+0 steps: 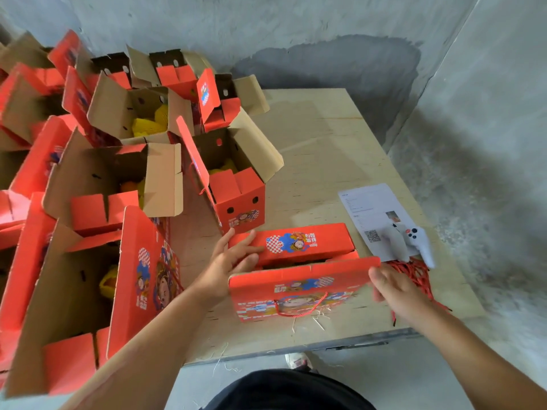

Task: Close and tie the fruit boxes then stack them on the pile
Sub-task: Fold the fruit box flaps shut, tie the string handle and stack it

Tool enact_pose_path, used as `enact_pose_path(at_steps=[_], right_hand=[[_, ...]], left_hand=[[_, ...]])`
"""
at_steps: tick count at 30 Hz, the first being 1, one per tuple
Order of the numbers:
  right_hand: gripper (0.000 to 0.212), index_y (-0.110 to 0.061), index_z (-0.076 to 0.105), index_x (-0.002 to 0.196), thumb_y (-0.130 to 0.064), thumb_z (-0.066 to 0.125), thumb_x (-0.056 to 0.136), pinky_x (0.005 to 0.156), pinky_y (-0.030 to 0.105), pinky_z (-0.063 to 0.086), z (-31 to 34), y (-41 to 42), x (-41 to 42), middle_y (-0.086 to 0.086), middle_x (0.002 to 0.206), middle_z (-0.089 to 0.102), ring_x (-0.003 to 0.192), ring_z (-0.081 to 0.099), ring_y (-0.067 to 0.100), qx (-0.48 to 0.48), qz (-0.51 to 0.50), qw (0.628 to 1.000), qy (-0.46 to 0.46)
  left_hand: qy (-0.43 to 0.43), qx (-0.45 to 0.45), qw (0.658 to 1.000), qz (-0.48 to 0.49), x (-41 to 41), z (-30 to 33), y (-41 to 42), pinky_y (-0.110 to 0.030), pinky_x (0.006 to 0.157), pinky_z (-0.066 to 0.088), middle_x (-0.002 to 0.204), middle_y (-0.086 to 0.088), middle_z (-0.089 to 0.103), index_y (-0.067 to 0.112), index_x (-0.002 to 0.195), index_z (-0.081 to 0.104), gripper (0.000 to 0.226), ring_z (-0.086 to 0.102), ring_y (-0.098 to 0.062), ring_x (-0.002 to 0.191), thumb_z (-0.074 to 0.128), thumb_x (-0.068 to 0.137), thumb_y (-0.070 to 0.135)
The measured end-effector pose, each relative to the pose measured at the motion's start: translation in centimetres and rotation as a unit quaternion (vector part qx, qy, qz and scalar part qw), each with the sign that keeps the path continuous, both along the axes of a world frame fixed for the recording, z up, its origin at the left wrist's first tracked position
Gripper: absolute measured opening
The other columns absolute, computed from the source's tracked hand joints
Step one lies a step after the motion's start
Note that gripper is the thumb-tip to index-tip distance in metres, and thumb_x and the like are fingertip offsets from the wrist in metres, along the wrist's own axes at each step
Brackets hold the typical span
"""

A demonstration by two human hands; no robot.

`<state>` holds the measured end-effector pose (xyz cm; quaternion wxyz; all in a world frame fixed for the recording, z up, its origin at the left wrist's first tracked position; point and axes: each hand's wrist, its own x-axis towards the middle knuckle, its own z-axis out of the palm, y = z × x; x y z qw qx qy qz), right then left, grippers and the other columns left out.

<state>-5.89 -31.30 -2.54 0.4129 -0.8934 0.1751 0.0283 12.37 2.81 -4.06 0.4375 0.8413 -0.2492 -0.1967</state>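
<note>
Closing is the step underway: right hand [395,287] grasps the near flap's corner of the red fruit box [299,291], left hand [233,261] presses flat-fingered on the far flap. Next, tuck flaps; cords [414,272] lie just beyond the right hand.

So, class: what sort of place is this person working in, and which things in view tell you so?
Probably a bare packing room: rough grey concrete walls, a plain plywood worktable, and many open red cardboard fruit boxes crowded at its left side.
</note>
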Motion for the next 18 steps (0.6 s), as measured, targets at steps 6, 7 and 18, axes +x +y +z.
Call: enact_pose_path(at_steps=[6,7,18], right_hand=[[0.045,-0.023,0.059,0.126,-0.051,0.064,0.092,0.09,0.025,0.042,-1.5,3.7,4.2,0.001,0.115,0.053,0.1,0.048,0.014,0.012,-0.159,0.984,-0.075],[0.05,-0.02,0.052,0.14,-0.033,0.068,0.095,0.1,0.034,0.04,-1.6,4.0,4.6,0.007,0.128,0.046,0.113,0.043,0.018,-0.035,-0.162,0.982,-0.085],[0.121,-0.019,0.06,0.131,-0.109,0.041,0.054,0.099,0.046,0.039,-1.2,6.7,5.3,-0.003,0.127,0.056,0.113,0.05,0.028,-0.376,0.1,0.919,-0.064]], left_hand=[[0.182,-0.149,0.965,0.12,-0.7,1.8,-0.6,-0.003,0.11,0.024,0.14,0.018,0.06,0.019,0.138,0.065,0.064,0.038,0.025,0.129,0.017,0.111,0.052],[0.184,-0.147,0.963,0.131,-0.9,2.1,-1.1,-0.007,0.111,0.032,0.136,0.018,0.062,0.018,0.142,0.061,0.055,0.047,0.018,0.128,0.028,0.111,0.049],[-0.339,0.224,0.913,-0.012,-4.6,-0.5,-2.7,-0.045,0.094,0.04,0.126,0.008,0.052,0.032,0.132,0.054,0.098,0.051,-0.024,0.106,0.061,0.058,0.094]])
